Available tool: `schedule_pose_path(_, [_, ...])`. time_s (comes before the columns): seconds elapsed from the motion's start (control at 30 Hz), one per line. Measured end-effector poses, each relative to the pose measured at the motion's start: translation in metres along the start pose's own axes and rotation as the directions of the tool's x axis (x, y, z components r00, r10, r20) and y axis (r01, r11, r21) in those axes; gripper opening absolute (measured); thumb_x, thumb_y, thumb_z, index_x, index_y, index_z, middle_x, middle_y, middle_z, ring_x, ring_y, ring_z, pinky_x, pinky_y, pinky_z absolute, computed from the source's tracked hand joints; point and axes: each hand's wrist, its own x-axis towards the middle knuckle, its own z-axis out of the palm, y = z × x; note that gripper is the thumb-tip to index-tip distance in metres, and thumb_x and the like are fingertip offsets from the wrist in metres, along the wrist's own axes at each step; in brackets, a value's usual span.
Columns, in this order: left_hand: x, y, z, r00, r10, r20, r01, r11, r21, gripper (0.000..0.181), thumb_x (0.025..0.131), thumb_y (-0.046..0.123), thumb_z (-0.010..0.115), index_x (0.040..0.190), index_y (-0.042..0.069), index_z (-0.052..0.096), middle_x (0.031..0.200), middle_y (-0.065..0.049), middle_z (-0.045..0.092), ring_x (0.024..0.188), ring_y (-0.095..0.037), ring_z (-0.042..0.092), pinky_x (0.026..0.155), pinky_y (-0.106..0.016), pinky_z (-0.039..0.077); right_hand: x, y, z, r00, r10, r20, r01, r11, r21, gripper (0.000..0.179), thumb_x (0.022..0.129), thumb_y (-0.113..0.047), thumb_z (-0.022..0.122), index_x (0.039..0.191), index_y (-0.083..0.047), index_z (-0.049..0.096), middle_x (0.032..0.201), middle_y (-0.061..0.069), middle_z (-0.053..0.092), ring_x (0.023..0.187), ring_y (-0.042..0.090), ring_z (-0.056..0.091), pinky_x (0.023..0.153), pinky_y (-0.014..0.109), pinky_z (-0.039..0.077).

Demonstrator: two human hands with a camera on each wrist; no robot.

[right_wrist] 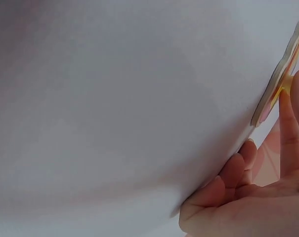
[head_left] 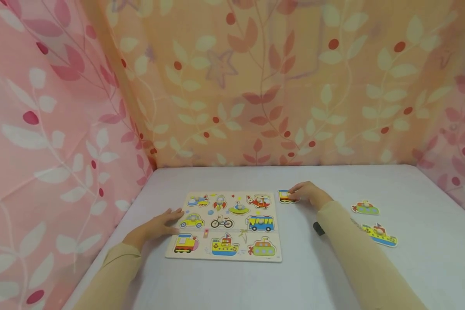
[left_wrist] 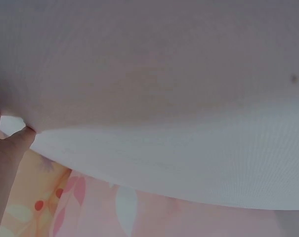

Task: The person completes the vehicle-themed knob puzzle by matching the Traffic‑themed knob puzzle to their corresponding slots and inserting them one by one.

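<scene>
A wooden peg puzzle board (head_left: 224, 258) lies flat on the table, with vehicle pictures in three rows. The airplane (head_left: 198, 201), car (head_left: 192, 221) and bus (head_left: 260, 223) carry small knobs; the bottom train, ship and submarine pictures show none. My left hand (head_left: 160, 224) rests at the board's left edge, fingers extended; its wrist view shows only part of this hand (left_wrist: 8, 158). Just beyond the board's upper right corner, my right hand (head_left: 311, 193) pinches a train puzzle piece (head_left: 283, 196) by its yellow knob. The right wrist view shows that piece (right_wrist: 277, 86) edge-on, low at the tabletop.
To the right of my right forearm lie a green submarine piece (head_left: 366, 208) and, nearer, a yellow-blue ship piece (head_left: 379, 235). A small black object (head_left: 318, 228) shows beside the right sleeve. Leaf-patterned curtains (head_left: 255, 86) stand behind the white table (head_left: 232, 284) and at its sides.
</scene>
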Motion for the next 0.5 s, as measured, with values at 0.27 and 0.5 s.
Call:
schedule_pose_path(0.27, [-0.0024,0.002,-0.0021,1.0,0.018,0.001,-0.018,1.0,0.019,0.07,0.088,0.032,0.071,0.148,0.013,0.041,0.158,-0.014,0.023,0.145,-0.044,0.005,0.108,-0.07,0.007,0.0096,-0.0017,0.0051,0.999,0.032,-0.04,-0.033,0.999,-0.021,0.034,0.09,-0.019,0.071,0.117,0.0,0.066,0.121,0.018,0.057,0.106,0.031,0.045,0.092,0.041,0.039])
schedule_pose_path(0.5, [0.0006,0.0037,-0.0014,1.0,0.016,0.004,-0.016,1.0,0.025,0.071,0.087,0.032,0.071,0.149,0.014,0.041,0.159,-0.014,0.023,0.145,-0.044,0.005,0.108,-0.07,0.007,0.0095,0.0014,0.0027,0.999,-0.008,-0.04,0.006,0.999,-0.038,0.024,0.089,-0.016,0.07,0.105,0.001,0.068,0.106,0.014,0.061,0.098,0.028,0.048,0.084,0.037,0.04])
